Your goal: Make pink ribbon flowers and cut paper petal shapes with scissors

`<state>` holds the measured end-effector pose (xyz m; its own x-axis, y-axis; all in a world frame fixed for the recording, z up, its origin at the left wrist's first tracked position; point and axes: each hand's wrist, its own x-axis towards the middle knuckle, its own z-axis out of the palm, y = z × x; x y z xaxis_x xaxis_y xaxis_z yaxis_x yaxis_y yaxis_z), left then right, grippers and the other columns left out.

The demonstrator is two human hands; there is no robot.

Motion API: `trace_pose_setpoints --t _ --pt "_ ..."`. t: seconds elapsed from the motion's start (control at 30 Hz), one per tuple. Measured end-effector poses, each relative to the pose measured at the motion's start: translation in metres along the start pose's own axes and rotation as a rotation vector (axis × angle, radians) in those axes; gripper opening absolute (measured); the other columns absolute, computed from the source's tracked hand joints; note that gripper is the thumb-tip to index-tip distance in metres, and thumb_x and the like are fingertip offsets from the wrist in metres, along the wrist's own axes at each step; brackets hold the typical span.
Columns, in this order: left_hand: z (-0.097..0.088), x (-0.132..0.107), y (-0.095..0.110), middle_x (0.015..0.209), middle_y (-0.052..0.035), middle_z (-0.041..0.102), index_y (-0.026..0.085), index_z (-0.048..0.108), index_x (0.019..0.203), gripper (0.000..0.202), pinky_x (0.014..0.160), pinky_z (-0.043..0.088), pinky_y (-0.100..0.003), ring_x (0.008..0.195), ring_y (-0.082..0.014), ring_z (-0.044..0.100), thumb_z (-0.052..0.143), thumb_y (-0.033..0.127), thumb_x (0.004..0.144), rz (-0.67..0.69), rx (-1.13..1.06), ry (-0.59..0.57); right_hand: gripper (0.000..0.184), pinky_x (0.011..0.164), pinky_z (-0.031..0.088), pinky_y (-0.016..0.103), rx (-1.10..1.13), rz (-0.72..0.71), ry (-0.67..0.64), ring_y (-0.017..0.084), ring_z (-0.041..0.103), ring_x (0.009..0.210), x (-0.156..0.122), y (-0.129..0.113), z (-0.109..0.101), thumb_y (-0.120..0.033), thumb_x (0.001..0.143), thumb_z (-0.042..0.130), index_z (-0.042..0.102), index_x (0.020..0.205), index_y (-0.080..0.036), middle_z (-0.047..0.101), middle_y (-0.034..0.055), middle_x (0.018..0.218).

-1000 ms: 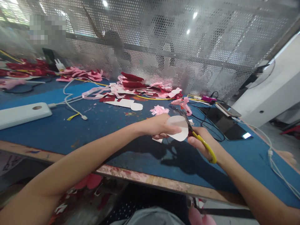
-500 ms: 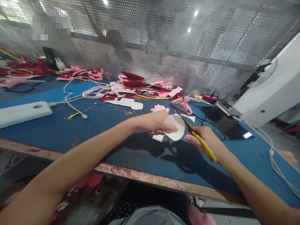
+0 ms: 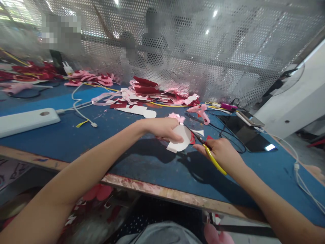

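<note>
Pinched between thumb and fingers of my left hand [image 3: 166, 130] is a rounded white paper piece [image 3: 183, 139], held just above the blue table. My right hand [image 3: 222, 152] grips yellow-handled scissors [image 3: 214, 161], their dark blades pointing up and left along the paper's right edge. A bit of red [image 3: 193, 138] shows between the paper and the blades. Behind the paper lies a pink crinkled piece [image 3: 177, 117], partly covered by my left hand. A pink glue gun [image 3: 200, 112] rests a little beyond the scissors.
A heap of red, pink and white scraps [image 3: 152, 93] runs along the perforated metal screen. White cut paper [image 3: 137, 111] lies in front of it. On the left is a long white device [image 3: 25, 122] with cables; on the right, a black tablet [image 3: 243, 134]. People appear behind the screen.
Both hands, with the paper and scissors, have shifted slightly left. The paper has turned in my left hand, and red now shows beside the blades.
</note>
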<state>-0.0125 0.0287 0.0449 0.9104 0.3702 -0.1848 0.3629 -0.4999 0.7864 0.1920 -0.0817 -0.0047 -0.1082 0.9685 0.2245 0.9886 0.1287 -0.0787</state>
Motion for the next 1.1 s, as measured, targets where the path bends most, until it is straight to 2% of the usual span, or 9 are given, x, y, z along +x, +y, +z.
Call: trace_pose_setpoints --t 0.17,0.33,0.5,0.67,0.8,0.9,0.97,1.03,1.1 --pt "-0.003 0.000 -0.003 0.036 0.0024 0.038 0.015 0.050 0.049 0.030 0.029 0.023 -0.018 0.029 -0.0075 0.035 0.056 0.027 0.077 0.004 0.038 -0.079 0.071 0.050 0.019 0.031 0.012 -0.013 -0.030 0.017 0.046 0.044 0.000 -0.001 0.005 -0.071 0.085 0.017 0.050 0.050 -0.019 0.054 0.0106 0.048" --pt "-0.004 0.003 -0.005 0.038 0.0040 0.037 0.015 0.050 0.054 0.027 0.031 0.024 -0.018 0.031 -0.0067 0.034 0.052 0.026 0.079 0.003 0.051 -0.155 0.064 0.049 0.022 0.027 0.097 0.047 -0.038 0.013 0.040 0.043 0.000 -0.002 0.007 -0.076 0.078 0.032 0.043 0.048 -0.020 0.051 0.0066 0.045" --pt "0.001 0.006 -0.009 0.038 0.0034 0.039 0.015 0.047 0.052 0.029 0.031 0.025 -0.019 0.032 -0.0075 0.035 0.054 0.026 0.077 -0.010 0.040 -0.219 0.057 0.048 0.021 0.026 0.162 0.023 -0.093 0.012 0.035 0.045 0.000 -0.005 0.008 -0.072 0.077 0.039 0.043 0.054 -0.020 0.049 0.0030 0.048" --pt "0.007 0.008 -0.010 0.037 0.0036 0.039 0.016 0.047 0.051 0.030 0.032 0.026 -0.019 0.032 -0.0075 0.036 0.053 0.027 0.077 0.000 0.029 -0.225 0.062 0.047 0.020 0.026 0.257 0.013 -0.032 0.010 0.026 0.046 -0.001 -0.009 0.015 -0.070 0.083 0.027 0.037 0.049 -0.020 0.042 0.0011 0.044" --pt "0.004 0.008 -0.009 0.037 0.0026 0.041 0.016 0.044 0.048 0.033 0.032 0.028 -0.019 0.032 -0.0081 0.038 0.053 0.030 0.077 -0.030 0.084 -0.241 0.068 0.047 0.023 0.025 0.266 0.054 0.043 0.010 0.026 0.046 0.003 0.000 0.009 -0.074 0.080 0.026 0.043 0.047 -0.018 0.044 0.0023 0.042" --pt "-0.012 0.003 -0.012 0.037 0.0021 0.043 0.016 0.048 0.051 0.034 0.034 0.031 -0.020 0.032 -0.0089 0.040 0.052 0.036 0.078 -0.114 0.154 -0.188 0.067 0.050 0.028 0.026 0.140 0.201 0.116 0.013 0.039 0.047 0.012 0.022 -0.002 -0.073 0.080 0.029 0.052 0.050 -0.018 0.053 0.0072 0.046" --pt "-0.028 -0.002 -0.020 0.040 0.0005 0.047 0.015 0.050 0.053 0.035 0.039 0.035 -0.020 0.036 -0.0093 0.044 0.054 0.041 0.077 -0.224 0.216 -0.093 0.064 0.052 0.032 0.028 0.025 0.324 0.063 0.018 0.050 0.052 0.019 0.043 -0.008 -0.071 0.079 0.034 0.057 0.052 -0.018 0.059 0.0114 0.053" --pt "-0.044 -0.005 -0.032 0.044 -0.0017 0.052 0.015 0.053 0.055 0.037 0.043 0.037 -0.021 0.040 -0.0108 0.048 0.054 0.046 0.075 -0.392 0.311 0.086 0.059 0.052 0.034 0.029 -0.057 0.409 -0.050 0.023 0.057 0.058 0.025 0.064 -0.010 -0.068 0.078 0.040 0.061 0.057 -0.018 0.063 0.0145 0.060" --pt "-0.056 -0.006 -0.048 0.050 -0.0039 0.056 0.014 0.058 0.061 0.038 0.047 0.039 -0.024 0.045 -0.0132 0.052 0.054 0.050 0.073 -0.637 0.507 0.292 0.052 0.053 0.036 0.030 -0.076 0.450 -0.151 0.027 0.062 0.064 0.029 0.082 -0.008 -0.065 0.077 0.045 0.063 0.063 -0.018 0.065 0.0153 0.066"
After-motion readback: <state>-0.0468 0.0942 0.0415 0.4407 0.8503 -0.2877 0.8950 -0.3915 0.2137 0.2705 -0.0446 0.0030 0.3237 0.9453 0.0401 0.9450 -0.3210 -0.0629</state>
